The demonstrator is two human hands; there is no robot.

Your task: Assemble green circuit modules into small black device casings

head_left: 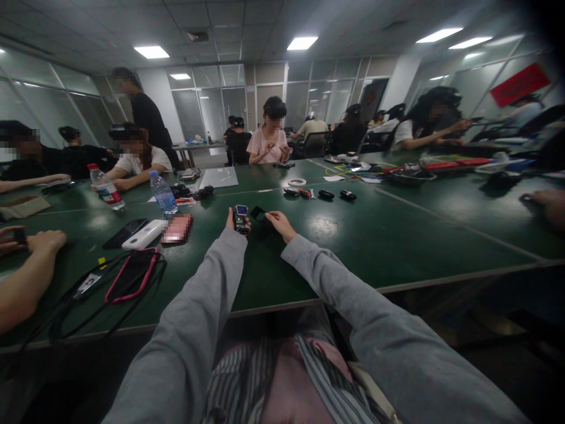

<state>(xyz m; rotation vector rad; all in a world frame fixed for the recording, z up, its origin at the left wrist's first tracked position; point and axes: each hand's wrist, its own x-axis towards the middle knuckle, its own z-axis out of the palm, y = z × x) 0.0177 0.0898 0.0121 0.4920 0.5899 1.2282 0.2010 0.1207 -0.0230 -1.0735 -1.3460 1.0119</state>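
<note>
**Hands meet over small parts at the middle of a green worktop**

Left hand (231, 221) is closed around a small dark device with a blue top (241, 219), holding it upright just above the green worktop (397, 235). Right hand (279, 224) sits just beside it, fingers curled, pinching a flat black piece (259, 215) by its edge; that piece tilts toward the device and lies between the two hands. Both arms come forward in grey sleeves (335, 294).

To the left of the hands lie a pink pouch (176, 229), a white oblong case (144, 234) and a black phone (126, 233), near one another. Closer to the worktop's near edge sits a dark case with a pink rim (132, 274) among black cables (66, 303). Two water bottles (163, 194) stand further back on the left. Beyond the hands, well apart from them, are a roll of white tape (297, 182) and several small black parts (326, 194).

Another person's forearm (26, 277) rests on the worktop at the far left. More people sit around the far side, one in a pink shirt (267, 147).
</note>
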